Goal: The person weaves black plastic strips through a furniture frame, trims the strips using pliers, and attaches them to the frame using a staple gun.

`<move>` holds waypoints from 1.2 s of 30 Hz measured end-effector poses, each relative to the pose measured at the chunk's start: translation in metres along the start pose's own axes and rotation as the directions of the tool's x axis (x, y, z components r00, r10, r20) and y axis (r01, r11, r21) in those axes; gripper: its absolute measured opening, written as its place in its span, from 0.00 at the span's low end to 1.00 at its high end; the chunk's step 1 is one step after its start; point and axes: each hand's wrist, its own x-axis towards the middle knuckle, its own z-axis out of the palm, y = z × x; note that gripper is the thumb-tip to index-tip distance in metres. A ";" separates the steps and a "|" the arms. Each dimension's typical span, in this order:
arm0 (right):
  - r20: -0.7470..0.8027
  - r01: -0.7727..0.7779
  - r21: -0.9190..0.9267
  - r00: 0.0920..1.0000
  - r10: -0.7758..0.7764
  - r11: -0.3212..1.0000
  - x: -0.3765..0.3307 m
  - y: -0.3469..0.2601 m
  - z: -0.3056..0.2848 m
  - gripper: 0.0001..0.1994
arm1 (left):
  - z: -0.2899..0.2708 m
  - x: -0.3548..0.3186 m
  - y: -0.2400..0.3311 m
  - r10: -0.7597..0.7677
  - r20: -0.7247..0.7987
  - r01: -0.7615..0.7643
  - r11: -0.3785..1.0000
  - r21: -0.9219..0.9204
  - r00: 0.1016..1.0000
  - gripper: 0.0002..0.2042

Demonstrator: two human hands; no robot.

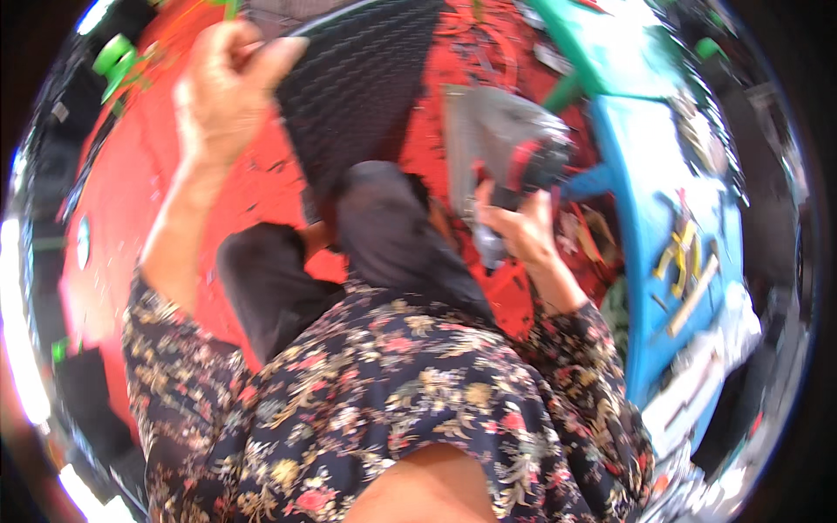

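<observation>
- While the left hand (222,87) pinched the top edge of the black ribbed mat (357,87), fingers closed on it, the mat hung tilted over the red floor (139,200); a slack pinch could have let it drop or swing.
- Right hand (519,228) was wrapped, fingers closed, round the grip of the red and black power tool (514,152), whose grey flat base sat just beside the mat's right edge.
- Risk: w/ the mat held by one edge only, tool contact could have pushed it away or snagged it, since nothing else appeared to support it.
- Risk: the person's knees (392,235), in dark trousers, lay directly under mat and tool; a slip could have brought the tool down onto them.
- Picture was blurred, so the tool's working end and its exact gap to the mat could not be told.
- Loose hand tools (684,257) on the blue counter (641,174) lay near the right elbow; a wide swing could have knocked them off.
</observation>
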 end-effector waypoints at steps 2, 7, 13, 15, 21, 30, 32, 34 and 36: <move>-0.034 -0.016 -0.086 0.999 0.013 0.996 0.001 -0.015 0.005 0.11 | -0.002 0.006 -0.010 0.129 -0.005 -0.129 0.991 -0.021 0.992 0.06; -0.124 0.048 0.008 0.991 -0.047 0.999 0.003 -0.062 -0.024 0.19 | -0.008 0.004 -0.025 0.257 0.008 -0.257 0.966 -0.013 0.966 0.05; -0.238 0.180 -0.294 0.937 -0.254 0.939 0.025 -0.109 -0.102 0.35 | -0.018 -0.005 -0.041 0.237 0.040 -0.236 0.972 -0.019 0.971 0.04; -0.292 -0.019 -0.590 0.937 -0.191 0.807 0.028 -0.130 -0.105 0.40 | -0.030 -0.018 -0.051 0.183 0.025 -0.183 0.983 -0.015 0.983 0.03; -0.375 -0.248 -0.900 0.861 -0.343 0.359 0.077 -0.054 -0.192 0.45 | -0.039 -0.030 -0.063 0.122 0.012 -0.118 0.979 -0.168 0.992 0.03; -0.519 -0.462 -0.844 0.832 -0.197 0.273 0.079 -0.062 -0.214 0.42 | -0.054 -0.025 -0.067 0.105 0.060 -0.094 0.983 -0.160 0.993 0.03; -0.544 -0.502 -0.838 0.737 -0.400 0.215 0.065 -0.054 -0.266 0.46 | -0.058 -0.022 -0.068 0.094 0.089 -0.073 0.974 -0.212 0.992 0.03; -0.697 -0.666 -0.717 0.692 -0.189 0.206 0.034 -0.079 -0.273 0.45 | -0.078 -0.032 -0.087 0.037 0.128 -0.007 0.973 -0.229 0.991 0.03; -0.705 -0.704 -0.709 0.707 -0.058 0.033 0.020 -0.049 -0.299 0.41 | -0.076 -0.039 -0.065 0.001 0.041 0.002 0.997 -0.077 0.999 0.04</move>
